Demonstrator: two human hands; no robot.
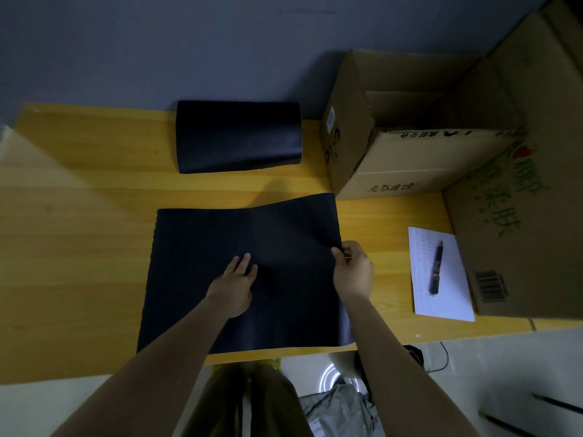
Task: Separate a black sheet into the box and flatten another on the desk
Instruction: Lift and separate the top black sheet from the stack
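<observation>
left hand: fingers flat, open, pressing black sheet
right hand: fingers pinching sheet's right edge
risk: your pinch may lift 2 layers

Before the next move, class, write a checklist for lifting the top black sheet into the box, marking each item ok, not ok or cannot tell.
1. Right hand pinches the black sheet at its right edge: ok.
2. Left hand lies flat on the sheet: ok.
3. Only one sheet pinched: cannot tell.
4. Open box is uncovered at its top: ok.
5. Pen and paper lie apart from the sheet: ok.
6. Curled sheet flattened: not ok.
</observation>
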